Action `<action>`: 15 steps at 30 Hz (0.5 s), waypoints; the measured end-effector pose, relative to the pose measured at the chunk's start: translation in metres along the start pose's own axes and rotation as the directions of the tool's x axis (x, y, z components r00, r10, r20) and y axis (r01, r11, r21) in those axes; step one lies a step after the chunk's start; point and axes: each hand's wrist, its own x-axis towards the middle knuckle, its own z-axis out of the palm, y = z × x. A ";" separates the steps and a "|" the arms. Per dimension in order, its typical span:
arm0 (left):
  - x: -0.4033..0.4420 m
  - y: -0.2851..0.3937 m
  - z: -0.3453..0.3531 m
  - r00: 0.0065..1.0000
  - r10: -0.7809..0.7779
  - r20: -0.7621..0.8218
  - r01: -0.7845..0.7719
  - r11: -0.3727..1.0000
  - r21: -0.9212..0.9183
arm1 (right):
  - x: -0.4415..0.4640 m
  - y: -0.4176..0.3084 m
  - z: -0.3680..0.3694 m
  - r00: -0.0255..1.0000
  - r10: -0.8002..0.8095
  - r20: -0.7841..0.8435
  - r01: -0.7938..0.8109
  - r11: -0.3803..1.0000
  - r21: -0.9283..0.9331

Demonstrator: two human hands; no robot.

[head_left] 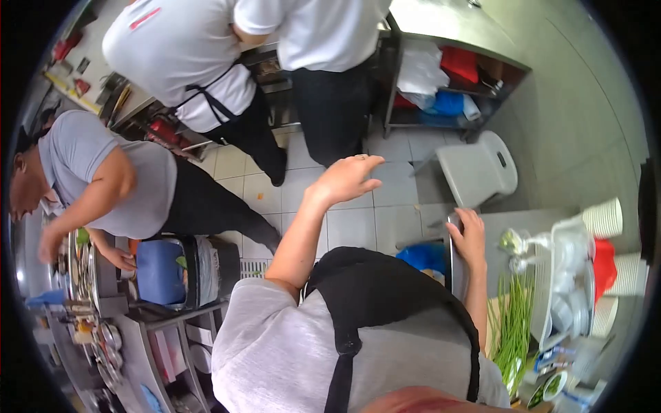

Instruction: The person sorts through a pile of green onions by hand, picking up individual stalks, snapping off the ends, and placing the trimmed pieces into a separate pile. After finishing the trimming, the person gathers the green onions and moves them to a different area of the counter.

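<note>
My left hand [348, 180] is held out over the tiled floor with nothing in it, its thumb apart from the fingers. My right hand [469, 237] is at the rim of a metal tray [451, 265] beside the counter on the right, thumb on the near side and fingers over the top. What lies under its palm is hidden. Just left of this tray is a blue plastic bag [421, 257]. Long green stalks [513, 320] lie on the counter, closer to my body than my right hand.
Two people [182, 62] [330, 76] stand ahead at a worktop. Another person [124, 175] bends over the left counter, near a blue container [160, 271]. A grey stool [475, 168] stands ahead right, by a metal shelf unit [458, 27]. Stacked cups [602, 217] are at right.
</note>
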 end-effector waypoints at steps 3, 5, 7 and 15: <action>0.004 -0.014 -0.021 0.998 -0.055 0.004 0.055 0.997 -0.051 | 0.016 0.001 0.010 0.991 0.101 0.091 -0.090 0.990 -0.112; 0.002 -0.024 -0.026 0.998 -0.053 -0.028 0.051 0.996 -0.067 | 0.026 0.006 0.021 0.990 0.109 0.090 -0.094 0.983 -0.156; -0.002 -0.034 -0.029 0.998 -0.056 -0.041 0.053 0.997 -0.061 | 0.038 0.003 0.025 0.982 0.141 0.127 -0.119 0.978 -0.173; -0.030 -0.069 -0.034 0.955 -0.222 -0.197 0.191 0.968 -0.165 | 0.052 0.009 0.032 0.976 0.167 0.143 -0.130 0.962 -0.238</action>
